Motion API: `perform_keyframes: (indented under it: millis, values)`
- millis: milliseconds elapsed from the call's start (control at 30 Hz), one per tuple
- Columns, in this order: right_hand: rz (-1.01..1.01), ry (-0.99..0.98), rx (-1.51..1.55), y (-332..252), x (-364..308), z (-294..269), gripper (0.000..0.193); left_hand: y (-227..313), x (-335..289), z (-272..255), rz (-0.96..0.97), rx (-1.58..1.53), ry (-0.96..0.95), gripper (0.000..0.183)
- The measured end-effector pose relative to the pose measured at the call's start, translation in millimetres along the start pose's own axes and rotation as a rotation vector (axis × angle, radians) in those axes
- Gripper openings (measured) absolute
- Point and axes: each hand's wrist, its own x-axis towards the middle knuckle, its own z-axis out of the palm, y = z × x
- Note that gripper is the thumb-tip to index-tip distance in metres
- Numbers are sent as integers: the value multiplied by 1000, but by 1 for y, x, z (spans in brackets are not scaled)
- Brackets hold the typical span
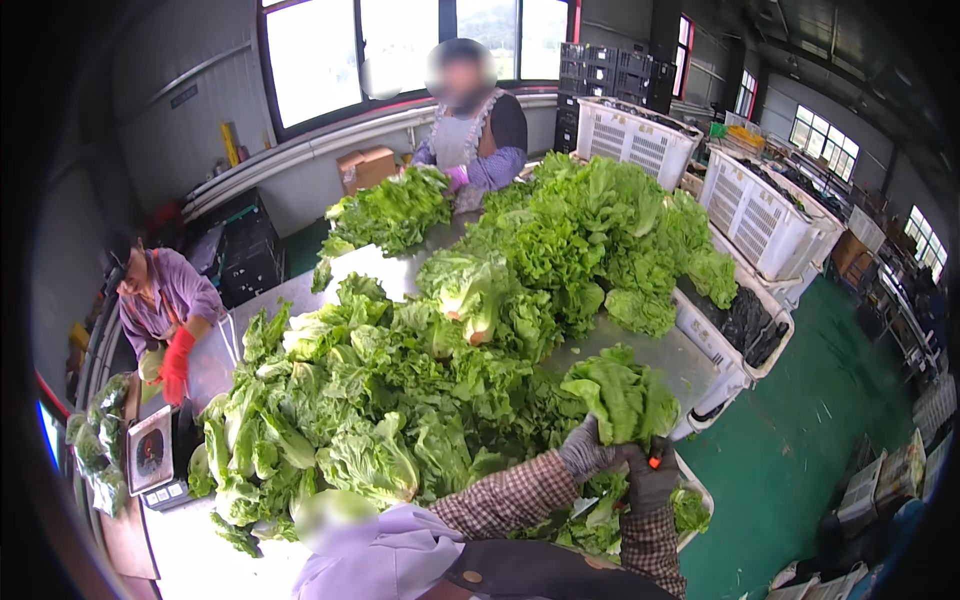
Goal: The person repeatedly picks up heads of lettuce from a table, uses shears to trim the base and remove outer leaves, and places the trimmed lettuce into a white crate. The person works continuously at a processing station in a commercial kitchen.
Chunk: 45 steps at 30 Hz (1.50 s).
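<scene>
My left hand [588, 450], in a grey glove below a checked sleeve, grips a leafy head of green lettuce [622, 392] near its base. Close beside it, my right hand [652, 482] wears a dark glove and is closed. A small orange piece [655, 463] shows at its fingers; what it belongs to is hidden. Under my hands, a white crate [707, 500] contains more lettuce leaves [600, 520]. To the left, a large heap of lettuce [400, 390] covers much of the metal table [650, 362].
Across the table, a co-worker [470, 130] handles leafy lettuce. Another person in red gloves [175, 365] stands at the left by a scale [152, 447] and bagged greens [100, 440]. White crates [640, 145] line the right side beside the green floor [790, 430]. Black crates [600, 75] are stacked behind.
</scene>
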Motion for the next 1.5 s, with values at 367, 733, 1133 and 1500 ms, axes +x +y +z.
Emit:
perform_keyframes:
  millis: [367, 733, 1133, 1500]
  values:
    - [412, 390, 134, 17, 1, -51, 44, 18, -8, -3, -41, -135, 326, 63]
    - [-100, -112, -585, -72, -35, -19, 74, 23, -2, 43, -222, -456, 17, 72]
    - [-130, -70, -683, -86, -45, -16, 67, 33, -23, 57, -295, -337, -58, 50]
    - [641, 298, 332, -60, -56, -54, 59, -21, -10, 24, -500, -216, -293, 40]
